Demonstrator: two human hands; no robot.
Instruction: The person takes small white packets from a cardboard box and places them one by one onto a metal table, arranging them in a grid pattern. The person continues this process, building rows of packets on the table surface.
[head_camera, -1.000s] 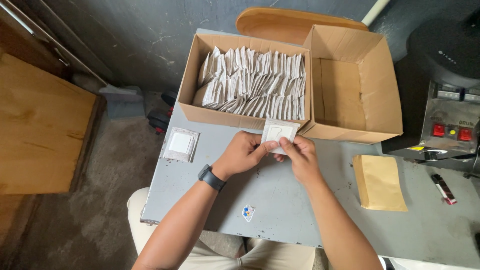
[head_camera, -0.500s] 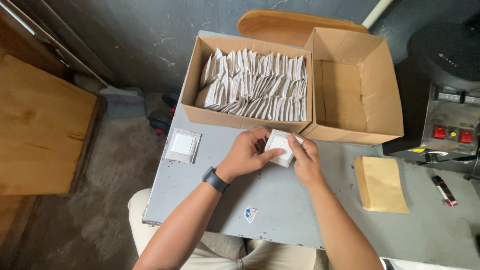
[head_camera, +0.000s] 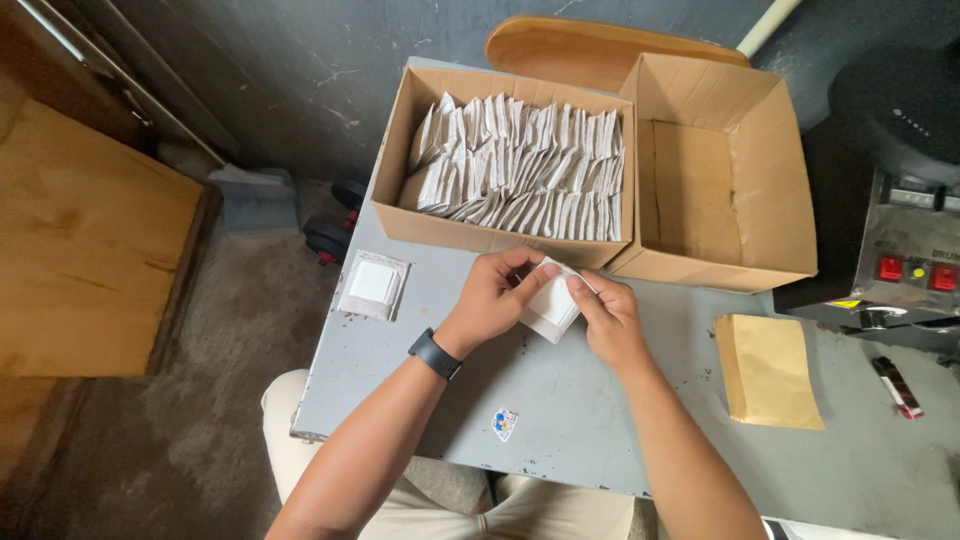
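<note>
A white packet (head_camera: 552, 303) sits between both hands just above the grey surface (head_camera: 590, 420), tilted with one corner pointing down toward 6 o'clock. The left hand (head_camera: 492, 298) lies at the packet's 9 o'clock side, its fingers curled over the packet's upper left edge and its thumb beneath, gripping it; a black watch (head_camera: 435, 354) wraps that wrist. The right hand (head_camera: 608, 317) lies at the packet's 3 o'clock side, its fingertips pressed on the upper right edge, pinching it as well. At 12 o'clock from the packet, just beyond the hands, stands a cardboard box (head_camera: 430, 222) packed with rows of upright white packets. Touching that box at its 3 o'clock side is a second box (head_camera: 770, 190), open, with a cardboard sheet standing inside it. At 9 o'clock from the hands, well apart, another flat packet (head_camera: 372, 284) lies on the surface. At 3 o'clock from the right hand lies a stack of brown envelopes (head_camera: 768, 370), and past it a small red-and-black lighter-shaped object (head_camera: 898, 386). A small sticker (head_camera: 504, 423) sits on the surface at 6 o'clock from the packet.
</note>
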